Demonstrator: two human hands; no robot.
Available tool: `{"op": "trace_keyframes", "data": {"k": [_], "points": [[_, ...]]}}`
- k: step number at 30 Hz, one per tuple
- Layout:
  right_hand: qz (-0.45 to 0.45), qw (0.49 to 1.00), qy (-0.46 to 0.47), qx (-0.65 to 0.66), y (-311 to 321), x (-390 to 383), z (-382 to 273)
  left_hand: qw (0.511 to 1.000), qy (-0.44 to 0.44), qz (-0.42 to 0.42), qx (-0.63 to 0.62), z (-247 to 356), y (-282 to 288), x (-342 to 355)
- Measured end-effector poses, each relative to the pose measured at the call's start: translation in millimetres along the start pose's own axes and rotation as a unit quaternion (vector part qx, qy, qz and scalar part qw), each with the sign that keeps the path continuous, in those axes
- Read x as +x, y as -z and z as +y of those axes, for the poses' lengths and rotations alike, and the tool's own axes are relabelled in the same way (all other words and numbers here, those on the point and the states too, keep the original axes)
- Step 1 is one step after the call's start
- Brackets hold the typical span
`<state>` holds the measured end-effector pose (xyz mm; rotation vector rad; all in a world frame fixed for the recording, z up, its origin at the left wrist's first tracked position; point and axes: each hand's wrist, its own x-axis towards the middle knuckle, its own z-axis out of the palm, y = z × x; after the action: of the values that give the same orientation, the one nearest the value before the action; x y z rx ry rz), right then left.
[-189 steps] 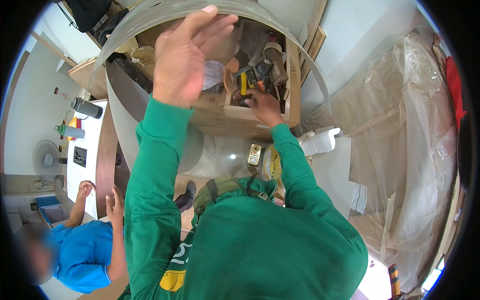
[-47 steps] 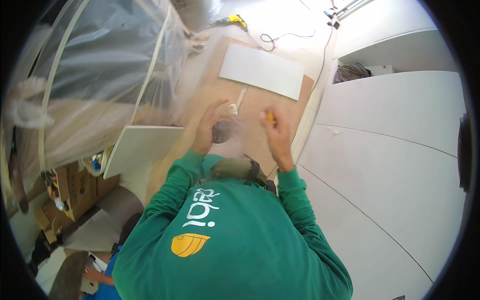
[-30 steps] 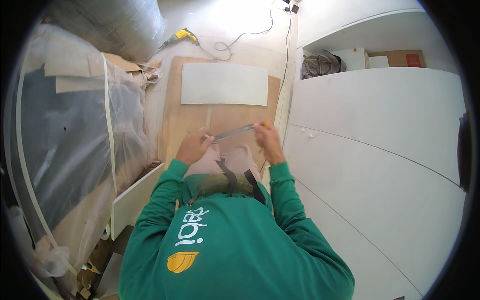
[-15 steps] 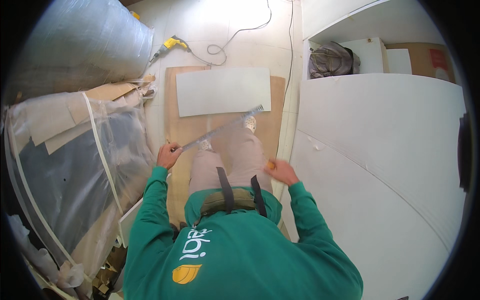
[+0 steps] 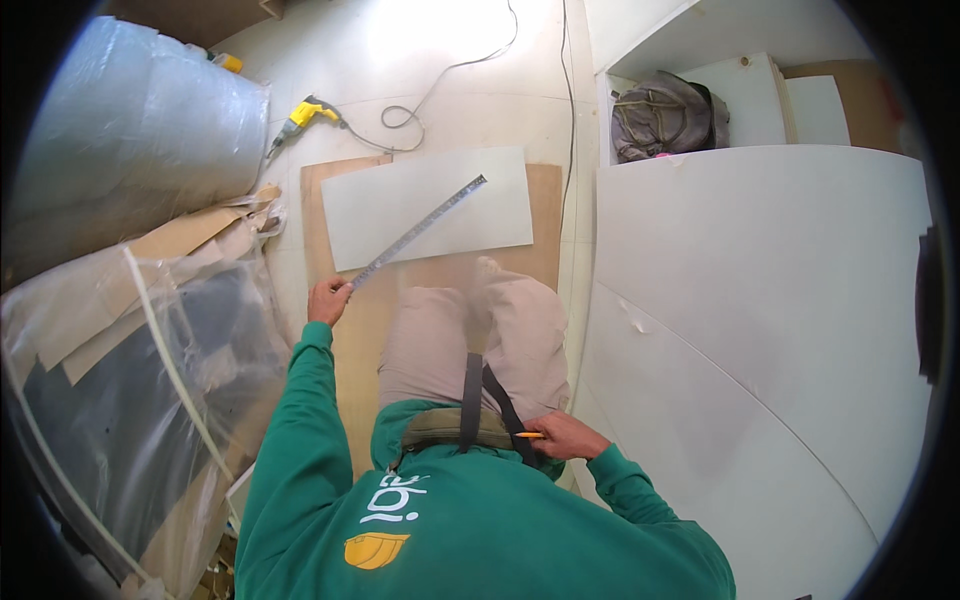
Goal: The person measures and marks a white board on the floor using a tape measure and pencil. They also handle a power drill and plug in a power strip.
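My left hand (image 5: 328, 301) is closed around the near end of a long metal ruler (image 5: 417, 232). The ruler slants away to the right, its far end over a white rectangular panel (image 5: 370, 205); whether it touches the panel I cannot tell. That panel lies on a larger brown board (image 5: 545, 215) on the floor. At my waist, my right hand (image 5: 572, 437) grips an orange pencil (image 5: 530, 434), its fingers partly hidden. The hand is beside the dark straps and the olive waist pouch (image 5: 450, 430).
A yellow power drill (image 5: 310, 113) with a grey cord (image 5: 421, 128) lies beyond the boards. Plastic-wrapped rolls (image 5: 150, 130) and sheeted panels (image 5: 150, 360) crowd the left. Large white panels (image 5: 760, 260) fill the right, with a grey bag (image 5: 665, 118) behind them.
My right hand has come down from beside my thigh to my waist with the pencil. The ruler has swung to point farther away, over the white panel. The view has shifted somewhat.
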<state>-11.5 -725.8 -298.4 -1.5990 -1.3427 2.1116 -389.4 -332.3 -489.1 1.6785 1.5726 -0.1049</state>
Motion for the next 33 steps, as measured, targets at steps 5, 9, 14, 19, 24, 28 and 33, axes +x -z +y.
{"op": "trace_keyframes", "data": {"k": [5, 9, 14, 19, 24, 28, 33], "points": [[0.182, 0.983, -0.010, -0.016, 84.0, 74.1, 90.3, 0.997, -0.042, 0.019, 0.056, -51.0, -81.8, 132.0], [0.455, 0.888, -0.048, 0.037, 182.9, 135.1, 125.7, 0.996, -0.047, 0.009, 0.079, -71.3, -140.4, 242.2], [0.649, 0.727, 0.140, 0.174, 245.0, 227.4, 227.5, 0.988, -0.109, 0.011, 0.113, -83.1, -209.5, 353.9], [0.734, 0.625, 0.140, 0.227, 235.5, 297.3, 316.4, 0.982, -0.148, 0.014, 0.117, -76.7, -270.2, 408.2], [0.666, 0.578, 0.116, 0.457, 199.3, 307.3, 407.1, 0.988, -0.112, -0.002, 0.108, -79.6, -301.0, 399.8], [0.636, 0.562, 0.180, 0.498, 202.8, 296.8, 419.4, 0.985, -0.126, -0.002, 0.115, -80.6, -305.3, 411.9], [0.654, 0.657, 0.077, 0.367, 251.2, 333.2, 419.7, 0.985, -0.136, -0.009, 0.106, -80.6, -311.4, 451.4]]}}
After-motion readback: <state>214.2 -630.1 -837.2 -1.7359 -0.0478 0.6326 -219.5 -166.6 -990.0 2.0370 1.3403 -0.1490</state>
